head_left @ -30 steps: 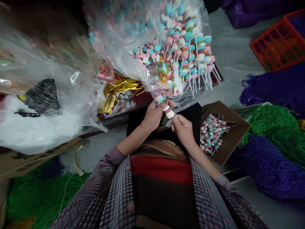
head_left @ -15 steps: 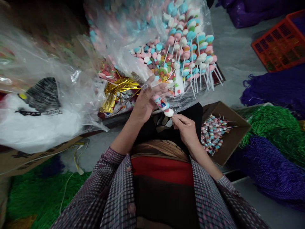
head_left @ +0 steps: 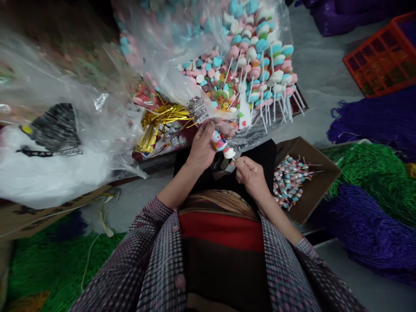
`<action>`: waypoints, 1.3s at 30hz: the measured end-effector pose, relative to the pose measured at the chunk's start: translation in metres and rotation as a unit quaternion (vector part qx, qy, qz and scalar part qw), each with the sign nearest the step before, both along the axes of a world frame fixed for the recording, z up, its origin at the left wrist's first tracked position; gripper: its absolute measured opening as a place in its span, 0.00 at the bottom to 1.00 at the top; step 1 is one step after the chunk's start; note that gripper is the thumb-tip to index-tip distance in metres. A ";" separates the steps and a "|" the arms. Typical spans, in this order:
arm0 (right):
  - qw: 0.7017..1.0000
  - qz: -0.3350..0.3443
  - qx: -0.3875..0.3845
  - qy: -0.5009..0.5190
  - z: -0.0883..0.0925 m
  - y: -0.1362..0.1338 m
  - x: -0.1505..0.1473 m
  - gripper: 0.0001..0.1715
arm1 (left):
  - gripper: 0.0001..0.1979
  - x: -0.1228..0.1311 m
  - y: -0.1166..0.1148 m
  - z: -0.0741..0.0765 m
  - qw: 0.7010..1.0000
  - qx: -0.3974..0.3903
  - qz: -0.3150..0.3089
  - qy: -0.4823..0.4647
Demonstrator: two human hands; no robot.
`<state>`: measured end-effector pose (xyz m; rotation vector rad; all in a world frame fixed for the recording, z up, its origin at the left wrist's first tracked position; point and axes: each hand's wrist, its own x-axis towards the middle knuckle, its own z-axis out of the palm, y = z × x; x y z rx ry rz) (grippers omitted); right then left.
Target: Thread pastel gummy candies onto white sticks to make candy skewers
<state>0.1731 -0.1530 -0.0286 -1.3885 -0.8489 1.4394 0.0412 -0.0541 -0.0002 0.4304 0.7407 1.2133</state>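
Observation:
My right hand (head_left: 248, 173) pinches the thin stick of a marshmallow pop (head_left: 221, 142), its fingers closed. The pop is pink, white and blue and slants up and left from that hand. At the pop's upper end my left hand (head_left: 202, 147) is closed, with the thumb in front and the fingers partly hidden behind the pop. A clear wrapper with a printed barcode label (head_left: 199, 109) stands out above the left thumb and seems gripped there. Beyond the hands, gold twist ties (head_left: 162, 117) lie beside small ring and disc candies (head_left: 216, 86).
Several marshmallow skewers (head_left: 260, 65) lie on plastic at the table's right edge. A cardboard box (head_left: 320, 184) of wrapped pops stands at my right. Plastic bags (head_left: 97, 99) cover the left side. An orange crate (head_left: 380, 60) and purple and green strands (head_left: 373, 173) are farther right.
My left hand has closed from spread fingers and turned, with its thumb now near the pop's top. The barcode label has become sharp and sits higher. The right hand still grips the stick.

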 end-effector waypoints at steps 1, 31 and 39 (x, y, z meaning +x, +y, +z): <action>0.999 0.009 -0.017 0.037 0.001 0.001 -0.001 0.25 | 0.10 0.001 -0.002 -0.002 1.000 0.003 -0.008 0.004; 0.949 -0.099 0.149 -0.260 -0.003 0.001 0.003 0.12 | 0.13 -0.007 0.005 0.010 0.999 -0.010 -0.008 0.041; 0.999 -0.022 0.017 -0.016 0.005 0.001 0.000 0.24 | 0.16 0.000 -0.009 0.004 0.998 -0.002 -0.034 0.047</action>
